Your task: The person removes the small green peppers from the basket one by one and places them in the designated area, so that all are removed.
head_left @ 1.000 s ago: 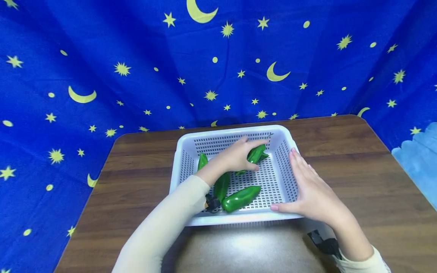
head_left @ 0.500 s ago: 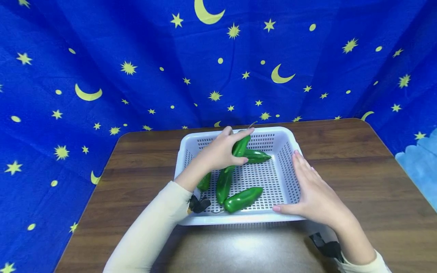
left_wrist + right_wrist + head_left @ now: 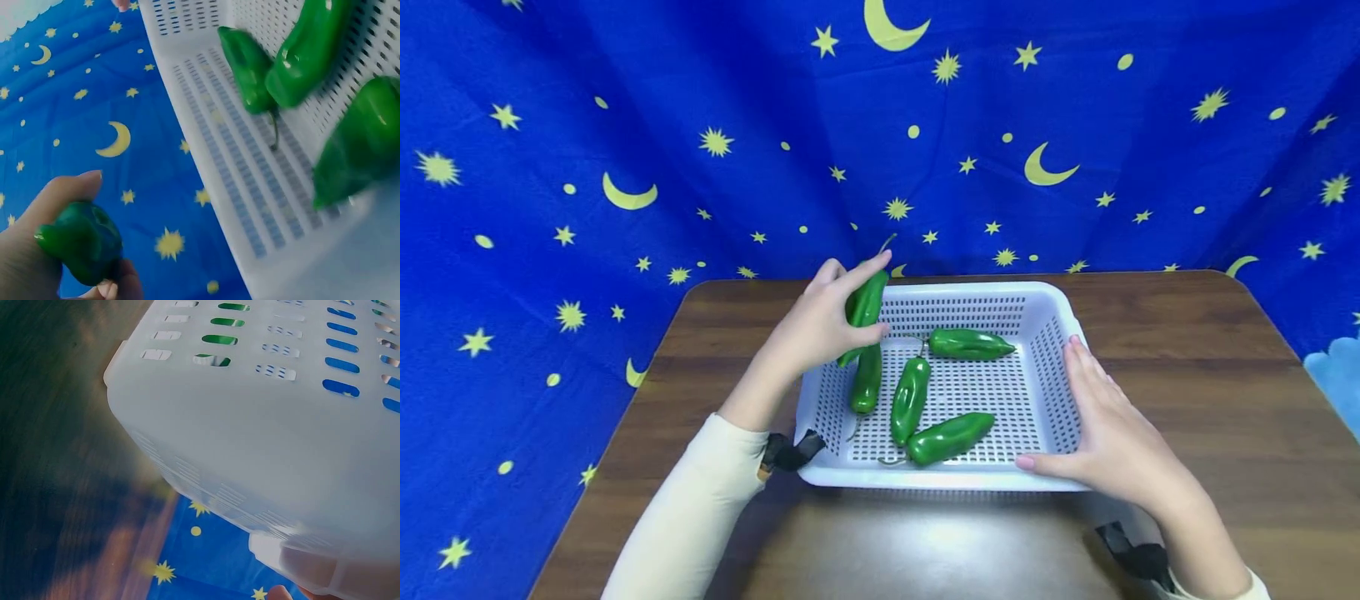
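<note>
My left hand [image 3: 827, 317] holds a long green pepper [image 3: 868, 302] by its sides, at the back left corner of the white plastic basket [image 3: 940, 478]. The pepper stands steeply, its stem pointing up past the rim. In the left wrist view the held pepper [image 3: 87, 244] shows end-on between thumb and fingers, outside the basket wall. Several more green peppers lie in the basket, including one pepper [image 3: 972, 343] at the back and another pepper [image 3: 951, 438] at the front. My right hand [image 3: 1116, 429] rests against the basket's right side with straight fingers, its thumb on the front rim.
The basket stands on a brown wooden table [image 3: 1210, 367]. Behind the table hangs a blue cloth [image 3: 820, 108] with yellow stars and moons. Black straps [image 3: 793, 450] are on both wrists.
My left hand has lifted the pepper from the basket's back right and carried it left to the back left rim. My right hand has stayed on the basket. The head view has shifted slightly.
</note>
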Motion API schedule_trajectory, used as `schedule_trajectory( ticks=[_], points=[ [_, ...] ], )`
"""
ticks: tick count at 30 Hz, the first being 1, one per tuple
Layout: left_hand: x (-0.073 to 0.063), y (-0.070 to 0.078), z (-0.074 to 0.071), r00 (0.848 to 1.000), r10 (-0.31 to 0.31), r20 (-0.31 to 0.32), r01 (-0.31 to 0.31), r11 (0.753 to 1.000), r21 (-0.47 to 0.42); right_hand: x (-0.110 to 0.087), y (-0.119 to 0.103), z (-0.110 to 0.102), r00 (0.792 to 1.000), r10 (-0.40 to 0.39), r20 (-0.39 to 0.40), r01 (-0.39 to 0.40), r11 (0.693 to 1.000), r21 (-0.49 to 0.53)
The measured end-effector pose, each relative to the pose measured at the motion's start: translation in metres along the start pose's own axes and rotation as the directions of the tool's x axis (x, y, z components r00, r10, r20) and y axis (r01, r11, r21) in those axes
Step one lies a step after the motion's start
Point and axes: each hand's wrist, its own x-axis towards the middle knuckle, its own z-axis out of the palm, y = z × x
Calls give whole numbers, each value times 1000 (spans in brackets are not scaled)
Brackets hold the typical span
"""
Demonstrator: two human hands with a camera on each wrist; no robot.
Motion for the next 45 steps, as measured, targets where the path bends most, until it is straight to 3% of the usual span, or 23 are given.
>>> schedule_trajectory(
  ticks=[9, 14, 23, 30, 35, 45],
  points=[
    [-23, -29, -29, 996, -49, -73, 52, 998, 32, -1, 1, 0, 1000, -5, 1, 5, 1000, 5],
    [-36, -49, -34, 992, -79, -95, 83, 995, 49, -1, 1, 1, 1000, -9, -4, 9, 1000, 8],
    [-58, -94, -40, 978, -188, -93, 193, 980, 49, -1, 1, 2, 999, -34, -22, 34, 999, 9],
    [-69, -130, -30, 963, -265, -51, 268, 962, 54, 0, 1, 2, 999, -33, -20, 33, 999, 5],
    [-70, -149, -19, 959, -282, -21, 283, 958, 54, 0, 0, 0, 1000, -16, -8, 16, 1000, 26],
    [-72, -169, 4, 949, -314, 28, 310, 946, 93, -1, -1, 0, 1000, -4, -1, 4, 999, 35]
  ],
)
